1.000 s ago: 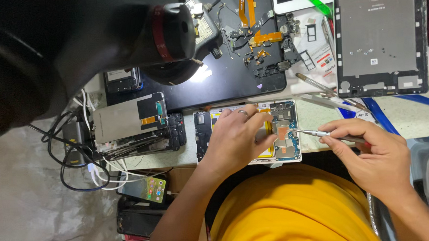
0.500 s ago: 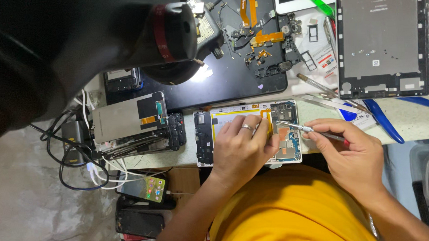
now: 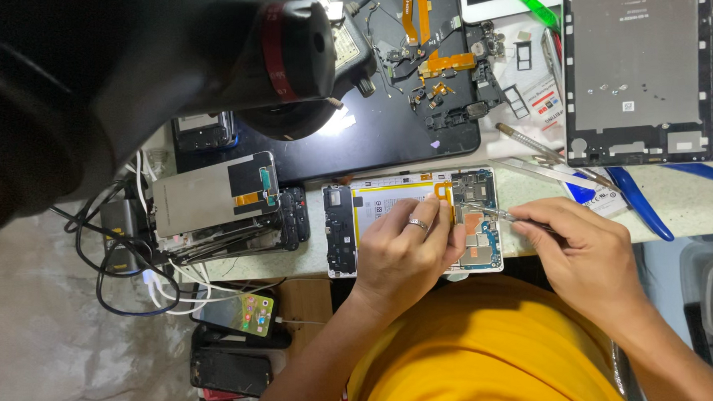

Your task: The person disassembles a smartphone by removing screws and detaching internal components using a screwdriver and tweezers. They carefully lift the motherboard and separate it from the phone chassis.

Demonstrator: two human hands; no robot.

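An opened tablet [image 3: 349, 225] lies face down at the table's near edge, its yellow-framed battery and circuit boards showing. My left hand [image 3: 403, 250], a ring on one finger, rests flat on it and holds it down. My right hand [image 3: 587, 250] is closed on metal tweezers [image 3: 497, 213]. Their tip reaches left onto the board at the tablet's right end, just beside my left fingertips.
A dark mat [image 3: 386, 135] behind carries loose flex cables and small parts. A grey tablet back cover [image 3: 639, 64] lies at the right, with blue pry tools [image 3: 637, 204] and spare tweezers [image 3: 544, 172] nearby. Stacked phone parts [image 3: 216, 202], cables and a lit phone [image 3: 237, 314] sit left.
My right hand has moved left and a little up, bringing the tweezers' tip further onto the board. My left hand stays pressed on the tablet.
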